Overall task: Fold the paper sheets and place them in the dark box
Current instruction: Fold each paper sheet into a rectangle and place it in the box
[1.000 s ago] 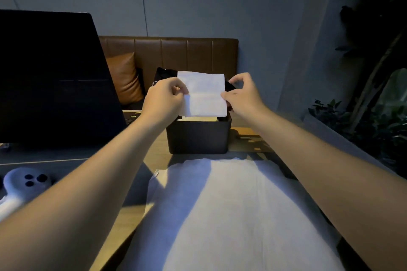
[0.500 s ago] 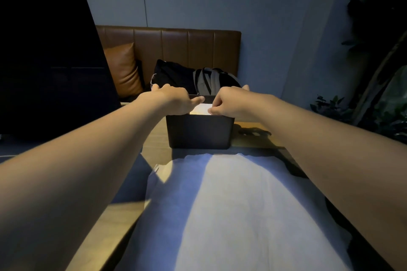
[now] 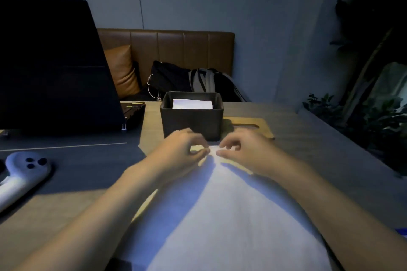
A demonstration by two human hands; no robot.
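The dark box (image 3: pixel 191 124) stands on the table just beyond my hands, with a folded white paper (image 3: pixel 192 104) lying inside it. A large white paper sheet (image 3: pixel 220 215) is spread flat on the table in front of me. My left hand (image 3: pixel 181 153) and my right hand (image 3: pixel 244 149) sit close together at the sheet's far edge, right in front of the box. Their fingers are curled, and thumb and fingertips pinch that edge. The motion blurs both hands a little.
A dark open laptop (image 3: pixel 50 68) and a keyboard (image 3: pixel 134 112) stand at the left. Near the left edge lies a white controller (image 3: pixel 24 171). A wooden board (image 3: pixel 253 126) lies behind the box to the right. Bags (image 3: pixel 189 81) rest on a brown bench; plants (image 3: pixel 363 116) stand at the right.
The folded paper went down into the box and both hands let go of it. They then drew back toward me to the far edge of the large sheet.
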